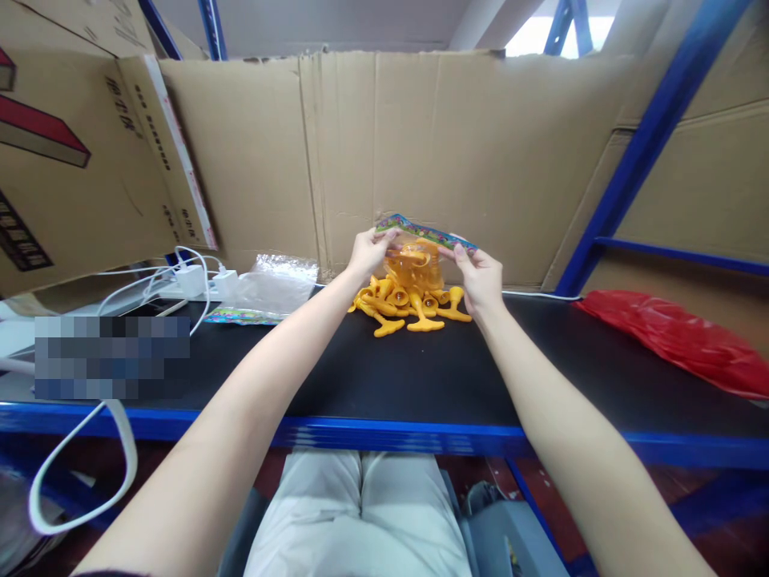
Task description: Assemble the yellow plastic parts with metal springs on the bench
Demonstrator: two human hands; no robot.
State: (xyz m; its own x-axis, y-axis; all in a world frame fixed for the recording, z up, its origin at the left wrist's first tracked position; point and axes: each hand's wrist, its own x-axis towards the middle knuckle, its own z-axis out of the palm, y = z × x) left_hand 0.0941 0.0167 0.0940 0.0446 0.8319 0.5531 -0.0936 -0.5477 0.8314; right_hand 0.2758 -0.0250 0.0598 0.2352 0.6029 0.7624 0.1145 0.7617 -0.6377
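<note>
Two-handed grip: your left hand (369, 250) and your right hand (481, 280) each pinch the printed band along the top of a clear bag (416, 268), thumbs and fingers closed on the plastic at either end.
Clear bag: it hangs between your hands, just above and behind the yellow pieces (419, 303); yellow shows through it, though you cannot tell whether that lies inside or behind.
Yellow pieces: they lie loose in a heap, T-shaped handles with rounded cups, below and between your hands; your right fingers are just beside the heap's right edge.
Second bag (273, 284): flat, left of the yellow pieces.
White chargers (191, 280): farther left of the yellow pieces, with cables.
Red plastic (673, 340): well to the right of the yellow pieces.
Cardboard wall (469, 136): upright behind the yellow pieces.
Black tabletop (408, 377): under the yellow pieces.
</note>
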